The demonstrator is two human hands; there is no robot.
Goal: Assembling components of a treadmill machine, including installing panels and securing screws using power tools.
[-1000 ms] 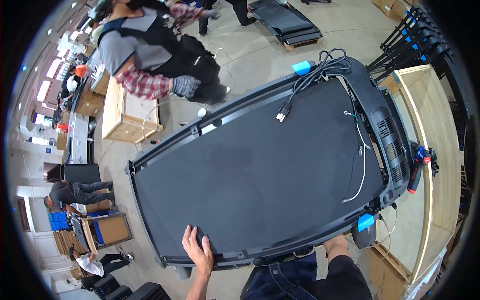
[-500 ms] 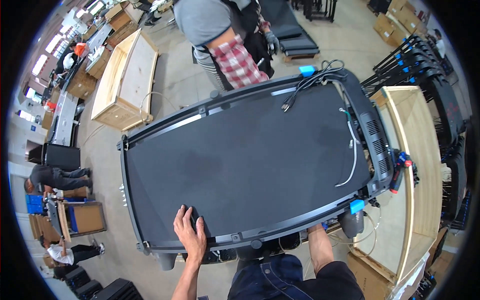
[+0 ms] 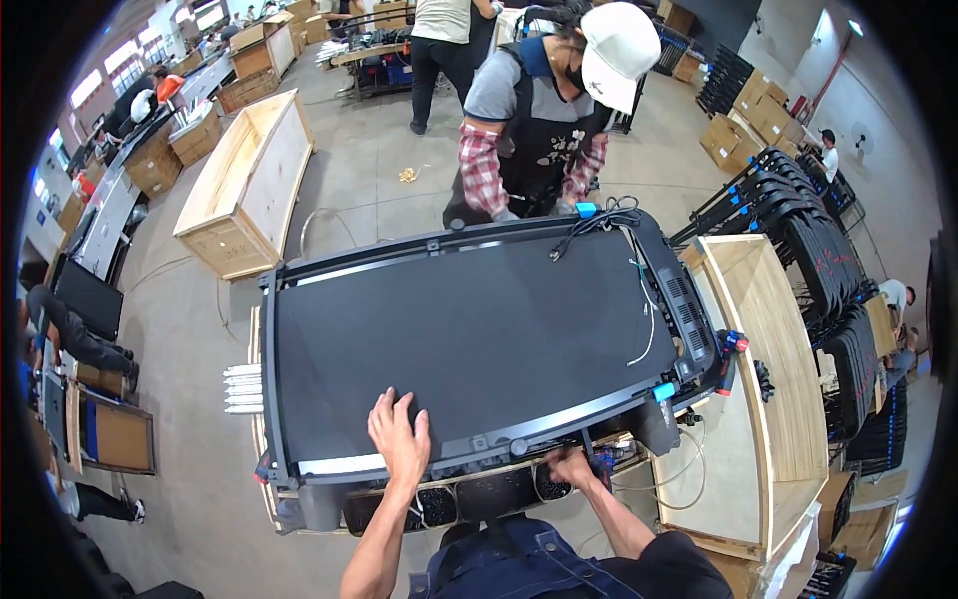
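Note:
In front of me lies a treadmill deck with a black belt (image 3: 469, 344) and dark side rails. My left hand (image 3: 399, 436) rests on the belt by the near rail, fingers spread, holding nothing. Below that rail, my right hand (image 3: 569, 466) is at a black bin (image 3: 552, 484) of small dark parts; its fingers are blurred, and anything in them cannot be made out. Beside it is a partly hidden blue and red tool (image 3: 603, 464). A larger black bin (image 3: 496, 492) stands left of my right hand. A white wire (image 3: 651, 309) and a bundled black cable (image 3: 599, 222) lie on the deck's right end.
Across the deck, a co-worker in a white cap (image 3: 621, 55) leans over the far rail. An open wooden crate (image 3: 788, 369) stands at the right, with a red and blue power tool (image 3: 730, 359) by it. Another crate (image 3: 249, 190) stands far left. White tubes (image 3: 242, 389) lie at the deck's left end.
My right hand has come out from below the near rail and moved left to the bins. My left hand stays on the belt. The view has tilted up, showing more of the co-worker.

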